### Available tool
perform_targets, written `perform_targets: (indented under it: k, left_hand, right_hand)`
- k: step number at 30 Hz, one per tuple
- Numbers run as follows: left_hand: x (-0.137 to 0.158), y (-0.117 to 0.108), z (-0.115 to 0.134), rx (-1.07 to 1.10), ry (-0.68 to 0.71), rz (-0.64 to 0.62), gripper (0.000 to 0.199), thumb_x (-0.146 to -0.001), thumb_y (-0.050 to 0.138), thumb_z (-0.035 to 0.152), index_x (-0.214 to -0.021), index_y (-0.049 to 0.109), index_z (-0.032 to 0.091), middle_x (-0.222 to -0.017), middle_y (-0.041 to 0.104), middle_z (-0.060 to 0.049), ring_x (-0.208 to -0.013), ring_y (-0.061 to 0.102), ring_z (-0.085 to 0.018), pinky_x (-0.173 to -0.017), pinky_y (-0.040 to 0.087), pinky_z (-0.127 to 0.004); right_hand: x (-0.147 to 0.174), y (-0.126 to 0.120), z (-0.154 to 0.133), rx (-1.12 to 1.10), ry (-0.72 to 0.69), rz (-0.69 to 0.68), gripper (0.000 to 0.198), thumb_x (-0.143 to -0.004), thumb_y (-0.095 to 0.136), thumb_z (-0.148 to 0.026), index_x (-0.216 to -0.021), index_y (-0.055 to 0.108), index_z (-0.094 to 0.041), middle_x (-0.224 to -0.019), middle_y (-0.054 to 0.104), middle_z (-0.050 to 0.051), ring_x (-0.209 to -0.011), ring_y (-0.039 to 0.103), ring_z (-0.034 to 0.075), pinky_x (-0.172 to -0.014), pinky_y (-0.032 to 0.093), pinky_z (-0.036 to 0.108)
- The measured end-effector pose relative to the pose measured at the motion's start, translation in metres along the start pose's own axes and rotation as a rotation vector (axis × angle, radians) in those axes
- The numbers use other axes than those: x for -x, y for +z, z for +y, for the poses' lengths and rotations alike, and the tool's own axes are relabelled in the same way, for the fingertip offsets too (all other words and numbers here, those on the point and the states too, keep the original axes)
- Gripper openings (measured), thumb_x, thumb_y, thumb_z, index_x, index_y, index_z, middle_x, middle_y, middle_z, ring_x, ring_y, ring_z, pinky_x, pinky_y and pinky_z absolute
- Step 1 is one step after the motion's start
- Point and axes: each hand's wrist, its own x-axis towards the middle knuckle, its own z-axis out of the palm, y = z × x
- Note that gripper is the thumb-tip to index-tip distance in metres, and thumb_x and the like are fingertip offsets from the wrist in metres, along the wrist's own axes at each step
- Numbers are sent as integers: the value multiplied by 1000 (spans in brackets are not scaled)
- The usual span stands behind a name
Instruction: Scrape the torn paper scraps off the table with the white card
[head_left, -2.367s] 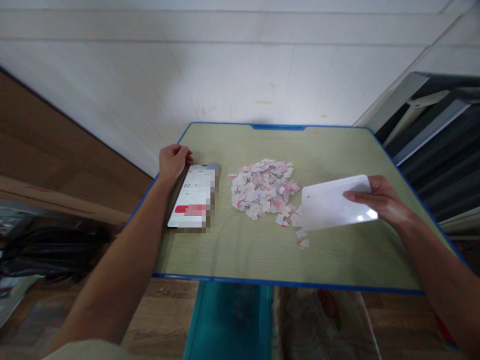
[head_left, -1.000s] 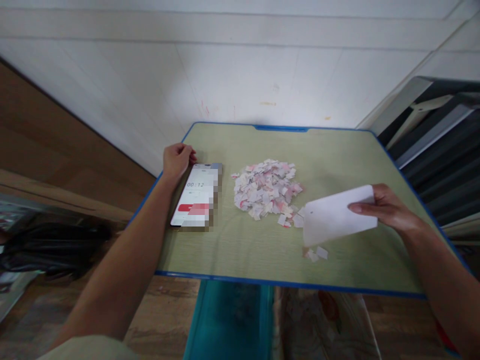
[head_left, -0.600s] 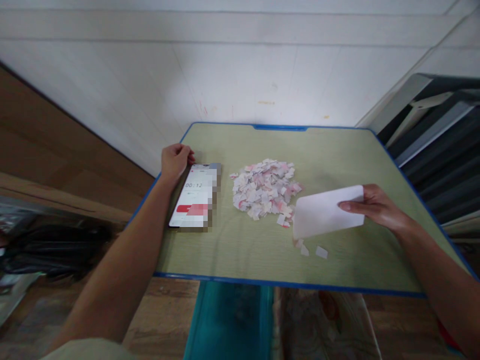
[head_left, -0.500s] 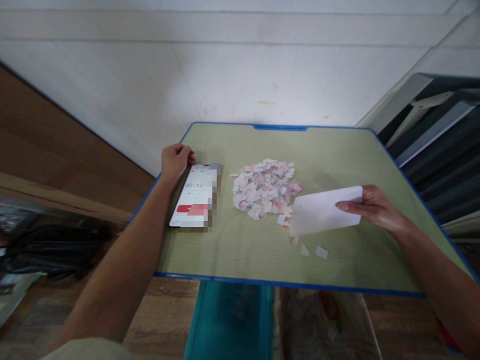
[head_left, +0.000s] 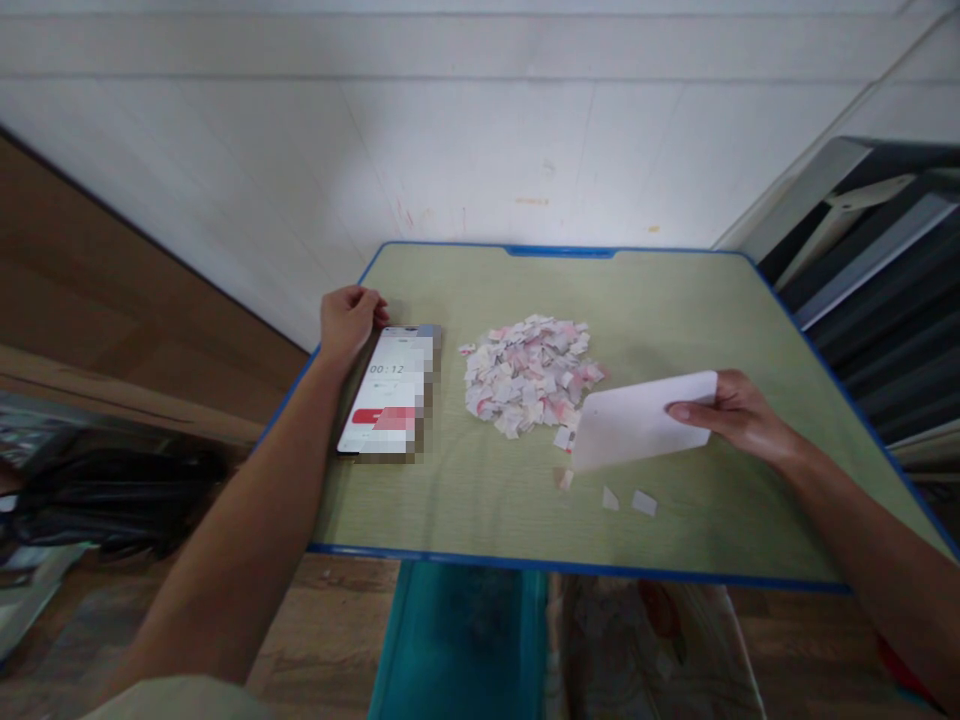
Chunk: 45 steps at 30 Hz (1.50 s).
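Observation:
A white card point(head_left: 645, 422), a stiff sheet with rounded corners, is pinched by my right hand point(head_left: 739, 412), thumb on its upper face. The card's left edge meets the lower right side of a heap of small paper scraps point(head_left: 525, 378), white and pinkish. Two loose paper scraps point(head_left: 643, 503) lie in front of the card, and another scrap point(head_left: 566, 480) is by its lower left corner. Curled loosely, my left hand point(head_left: 352, 318) rests on the left table edge, just above a phone point(head_left: 384, 385) whose screen reads 00:12.
The greenish table point(head_left: 660, 300) has a blue rim and stands against a white wall point(head_left: 465, 150). Below its front edge are a teal bin point(head_left: 457, 640) and a patterned container point(head_left: 652, 650). Dark folded furniture point(head_left: 892, 270) leans at the right.
My right hand has shifted slightly left with the card. The scrap by the card's lower left corner has moved left as well. My left hand has stayed in place.

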Motion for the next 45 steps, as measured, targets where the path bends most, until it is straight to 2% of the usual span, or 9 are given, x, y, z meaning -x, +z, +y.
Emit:
perform_targets:
  k: [9, 15, 18, 22, 29, 32, 37, 42, 45]
  left_hand:
    - [-4, 0, -5, 3, 10, -4, 22, -80, 50, 6, -60, 57, 14, -50, 54, 3, -45, 50, -8, -47, 37, -18]
    - [-4, -1, -6, 3, 14, -3, 21, -80, 50, 7, -61, 58, 14, -51, 54, 3, -45, 51, -8, -48, 38, -18]
    - [-4, -2, -7, 10, 29, -7, 21, -79, 50, 7, -61, 58, 14, -51, 54, 3, -45, 51, -8, -47, 38, -18]
    - [-4, -3, -6, 4, 46, -12, 22, -79, 49, 6, -60, 57, 14, -50, 54, 3, -45, 50, -7, -48, 38, -18]
    - [-2, -2, -2, 8, 8, -1, 21, -78, 49, 7, -60, 57, 14, -51, 54, 3, -46, 50, -8, -49, 38, -18]
    - [-2, -2, -2, 3, 2, -6, 19, -78, 50, 8, -61, 57, 14, -52, 54, 2, -47, 50, -8, -49, 38, -19]
    - [-2, -1, -3, 3, -5, -1, 19, -78, 50, 8, -62, 57, 15, -52, 54, 3, -47, 50, -8, -50, 38, -19]
    - [-2, -2, -2, -11, 21, -11, 21, -79, 50, 7, -61, 58, 14, -52, 54, 3, -47, 50, -8, -50, 39, -18]
    - [-3, -2, -5, 3, 40, -12, 21, -79, 50, 7, -61, 58, 14, -52, 54, 3, -46, 50, -8, -49, 38, -18]
  right_hand:
    - [3, -4, -4, 6, 40, -21, 28, -64, 87, -40, -74, 77, -16, -66, 73, 2, -54, 63, 14, -50, 51, 23]
    - [9, -16, -7, 19, 79, -72, 29, -60, 88, -39, -64, 75, -14, -54, 65, 1, -45, 55, 10, -41, 41, 18]
    - [10, -16, -5, 13, 47, -16, 27, -60, 89, -38, -63, 75, -14, -53, 65, 0, -44, 54, 10, -42, 42, 18]
    - [6, -6, -2, -21, 0, 33, 24, -62, 88, -39, -71, 79, -18, -65, 74, 1, -52, 62, 12, -50, 50, 20]
    - [3, 17, -5, 28, 27, -142, 23, -66, 85, -43, -75, 80, -23, -69, 76, 1, -57, 67, 16, -53, 55, 25]
    - [5, 23, -6, 33, 21, -175, 24, -66, 84, -46, -75, 80, -23, -69, 76, 1, -58, 67, 17, -53, 55, 25]
    - [7, 23, -8, -5, 11, -145, 27, -64, 84, -46, -71, 78, -21, -65, 73, 1, -55, 64, 15, -51, 53, 24]
    - [6, 32, -10, 23, 43, -235, 27, -64, 84, -45, -66, 75, -19, -56, 65, -2, -49, 55, 11, -46, 46, 21]
    - [5, 35, -9, 21, 11, -208, 27, -65, 83, -46, -66, 75, -20, -58, 66, -1, -51, 57, 12, -47, 47, 23]
